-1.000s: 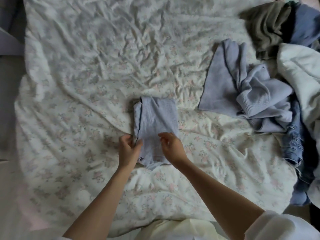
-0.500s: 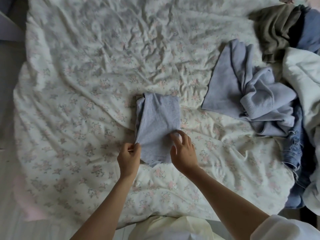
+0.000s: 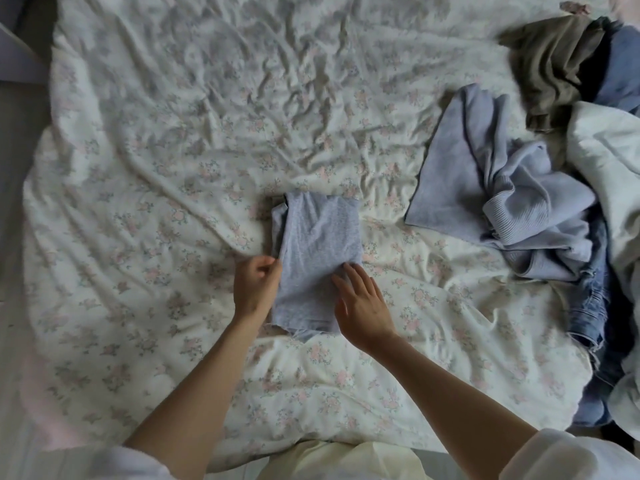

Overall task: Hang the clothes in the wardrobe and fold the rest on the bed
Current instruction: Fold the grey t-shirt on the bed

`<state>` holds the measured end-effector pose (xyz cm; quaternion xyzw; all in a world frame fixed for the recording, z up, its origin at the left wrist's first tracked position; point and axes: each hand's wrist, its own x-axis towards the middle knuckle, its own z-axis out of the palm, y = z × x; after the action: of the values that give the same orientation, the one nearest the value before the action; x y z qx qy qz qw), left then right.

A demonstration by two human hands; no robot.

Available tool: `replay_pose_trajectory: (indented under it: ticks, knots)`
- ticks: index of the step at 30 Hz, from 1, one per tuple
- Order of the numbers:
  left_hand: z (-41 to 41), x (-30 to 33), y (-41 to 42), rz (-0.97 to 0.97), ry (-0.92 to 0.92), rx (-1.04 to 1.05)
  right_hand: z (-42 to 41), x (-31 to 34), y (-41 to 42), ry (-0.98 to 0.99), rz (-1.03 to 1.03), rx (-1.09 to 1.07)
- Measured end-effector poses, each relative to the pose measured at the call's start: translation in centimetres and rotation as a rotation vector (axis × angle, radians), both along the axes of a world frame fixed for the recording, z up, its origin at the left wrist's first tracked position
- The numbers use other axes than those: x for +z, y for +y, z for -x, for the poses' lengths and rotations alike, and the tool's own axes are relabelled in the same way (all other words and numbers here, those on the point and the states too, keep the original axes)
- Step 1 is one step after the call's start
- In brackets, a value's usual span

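My left hand (image 3: 255, 286) pinches folded grey garment's (image 3: 317, 251) left edge | my right hand (image 3: 360, 303) flat, fingers straight, on its near-right corner | long axis runs away from me, between both hands

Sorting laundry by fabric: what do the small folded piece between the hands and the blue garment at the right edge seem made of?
Folded grey-blue piece: looks like thin, matte, heathered cotton jersey. Blue garment: apparently denim, given its faded blue weave and frayed hem.
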<state>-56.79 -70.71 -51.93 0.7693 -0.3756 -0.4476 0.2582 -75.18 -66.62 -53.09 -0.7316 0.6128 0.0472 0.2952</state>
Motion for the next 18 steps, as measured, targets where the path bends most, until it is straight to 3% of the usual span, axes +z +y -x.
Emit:
replay_pose_trajectory:
  ticks: [5,10,12,15,18]
  knots:
    - [1.0,-0.9,-5.4,0.026,-0.241,-0.147,-0.1,0.2,-0.6,0.075,0.018,0.149]
    - [1.9,-1.4,-8.5,0.029,-0.39,-0.234,-1.6,-0.2,0.0,0.112,0.288,0.468]
    - [1.5,-1.6,-9.3,0.0,-0.438,-0.268,-2.4,-0.7,0.1,0.144,0.288,0.524]
    - [0.8,-1.6,-10.0,0.038,-0.354,-0.252,-3.6,-0.9,0.3,0.171,0.255,0.494]
    - [0.4,-1.0,-10.2,0.051,-0.277,-0.225,-4.3,-1.1,0.5,0.12,0.409,0.462]
